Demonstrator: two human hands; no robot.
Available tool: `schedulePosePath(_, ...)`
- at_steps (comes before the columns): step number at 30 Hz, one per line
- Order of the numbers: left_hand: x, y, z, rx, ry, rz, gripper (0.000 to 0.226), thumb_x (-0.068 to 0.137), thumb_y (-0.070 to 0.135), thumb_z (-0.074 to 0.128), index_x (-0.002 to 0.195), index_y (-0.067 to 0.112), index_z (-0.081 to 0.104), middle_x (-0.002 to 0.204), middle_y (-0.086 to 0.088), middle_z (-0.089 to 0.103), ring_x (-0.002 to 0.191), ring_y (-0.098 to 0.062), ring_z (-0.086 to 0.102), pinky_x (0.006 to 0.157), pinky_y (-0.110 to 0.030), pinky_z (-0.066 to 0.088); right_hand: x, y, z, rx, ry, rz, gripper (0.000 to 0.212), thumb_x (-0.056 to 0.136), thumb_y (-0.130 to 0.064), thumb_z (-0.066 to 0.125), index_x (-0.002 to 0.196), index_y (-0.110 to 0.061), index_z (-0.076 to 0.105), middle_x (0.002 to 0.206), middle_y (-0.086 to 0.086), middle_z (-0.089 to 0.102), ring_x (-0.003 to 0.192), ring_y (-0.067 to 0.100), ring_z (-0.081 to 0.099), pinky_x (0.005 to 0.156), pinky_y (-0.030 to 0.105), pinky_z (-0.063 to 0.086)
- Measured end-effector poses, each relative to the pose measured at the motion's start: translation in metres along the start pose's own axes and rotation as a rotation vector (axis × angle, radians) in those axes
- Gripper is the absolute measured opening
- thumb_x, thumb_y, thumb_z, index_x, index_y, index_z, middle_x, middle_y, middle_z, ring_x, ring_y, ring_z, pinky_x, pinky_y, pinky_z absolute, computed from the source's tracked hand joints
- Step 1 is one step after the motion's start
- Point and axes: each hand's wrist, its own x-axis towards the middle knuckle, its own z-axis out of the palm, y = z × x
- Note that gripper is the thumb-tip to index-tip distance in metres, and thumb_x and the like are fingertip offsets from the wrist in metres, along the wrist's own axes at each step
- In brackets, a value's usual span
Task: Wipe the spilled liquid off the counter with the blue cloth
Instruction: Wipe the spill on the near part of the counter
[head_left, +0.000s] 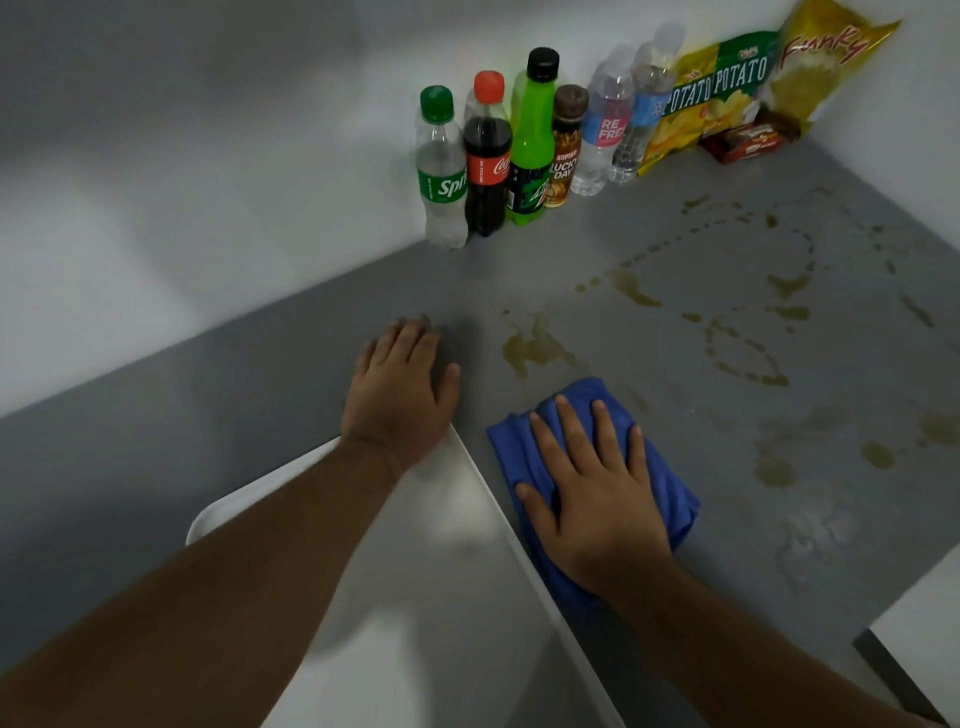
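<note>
The blue cloth (670, 488) lies bunched on the grey counter (291, 374). My right hand (592, 493) presses flat on top of it, fingers spread. My left hand (402, 395) rests palm down on the bare counter to the left of the cloth and holds nothing. Brownish spilled liquid (535, 348) sits in a puddle just beyond the cloth. More drips and trails of it (789, 286) spread across the counter to the right and toward the far corner.
A white tray (483, 499) lies under my left forearm, next to the cloth. Several drink bottles (485, 156) stand along the back wall. Snack bags (727, 88) and a small brown box (748, 140) lean in the far corner. The counter's edge (883, 654) is at lower right.
</note>
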Motion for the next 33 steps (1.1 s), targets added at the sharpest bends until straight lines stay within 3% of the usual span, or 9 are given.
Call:
schedulePosePath(5,-0.001,-0.004,0.012,0.118,-0.049,0.022,0.069,0.101,0.048,0.023,0.159,0.011,0.033,0.170,-0.010,0.025,0.159,-0.029,0.019,0.129,-0.050,0.018,0.034,-0.011,-0.003,0.002,-0.027,-0.103,0.074,0.102,-0.074,0.013,0.166,-0.037,0.011,0.176,-0.005,0.002,0.161,0.029,-0.010,0.128,0.059,-0.003)
schedulePosePath(9,0.000,-0.007,0.015,0.124,-0.042,0.027,0.073,0.098,0.049,0.018,0.159,0.012,0.032,0.170,-0.011,0.025,0.159,-0.029,0.019,0.129,-0.050,0.018,0.065,-0.003,-0.014,-0.014,-0.023,-0.049,0.076,0.100,-0.077,0.015,0.166,-0.039,0.012,0.176,-0.007,0.006,0.162,0.026,-0.003,0.128,0.059,0.000)
schedulePosePath(14,0.000,-0.009,0.020,0.148,0.007,0.044,0.067,0.099,0.043,0.026,0.155,0.009,0.040,0.165,-0.014,0.035,0.155,-0.033,0.030,0.126,-0.054,0.026,0.052,0.005,-0.012,-0.017,0.015,0.072,0.079,0.099,-0.079,0.011,0.167,-0.037,0.010,0.176,-0.005,0.005,0.162,0.028,-0.002,0.128,0.062,0.005)
schedulePosePath(18,0.002,-0.008,0.021,0.166,0.011,0.050,0.066,0.096,0.037,0.029,0.153,0.007,0.043,0.162,-0.017,0.040,0.152,-0.036,0.035,0.123,-0.056,0.030,0.036,-0.006,-0.003,-0.026,-0.032,0.010,0.075,0.102,-0.075,0.013,0.167,-0.036,0.008,0.176,-0.002,0.001,0.161,0.032,-0.007,0.127,0.064,0.005)
schedulePosePath(21,0.001,-0.007,0.021,0.166,0.006,0.053,0.068,0.094,0.035,0.028,0.153,0.005,0.043,0.162,-0.019,0.040,0.151,-0.038,0.036,0.123,-0.057,0.031,0.050,-0.016,-0.003,-0.008,-0.046,-0.072,0.074,0.102,-0.073,0.007,0.166,-0.038,0.005,0.176,-0.005,-0.005,0.160,0.029,-0.016,0.128,0.059,-0.005)
schedulePosePath(24,0.001,-0.008,0.020,0.163,-0.024,0.053,0.071,0.094,0.038,0.024,0.155,0.005,0.039,0.164,-0.018,0.035,0.154,-0.037,0.030,0.125,-0.057,0.027,0.078,-0.015,-0.011,0.005,-0.026,-0.108,0.070,0.103,-0.070,0.009,0.166,-0.039,0.006,0.176,-0.008,-0.001,0.161,0.025,-0.014,0.128,0.055,-0.007)
schedulePosePath(27,0.002,-0.007,0.018,0.156,-0.041,0.045,0.074,0.093,0.042,0.019,0.157,0.007,0.035,0.167,-0.016,0.030,0.157,-0.035,0.024,0.127,-0.056,0.024,0.097,-0.007,-0.018,0.003,-0.010,-0.043,0.069,0.104,-0.068,0.010,0.166,-0.038,0.007,0.176,-0.008,0.001,0.161,0.024,-0.010,0.129,0.056,-0.002)
schedulePosePath(33,0.002,-0.005,0.018,0.167,-0.020,0.057,0.070,0.093,0.036,0.028,0.154,0.005,0.041,0.162,-0.018,0.038,0.152,-0.038,0.034,0.123,-0.058,0.032,0.074,0.009,-0.008,0.018,0.044,0.128,0.072,0.104,-0.071,0.009,0.167,-0.037,0.008,0.175,-0.008,0.003,0.162,0.023,-0.006,0.129,0.059,0.003)
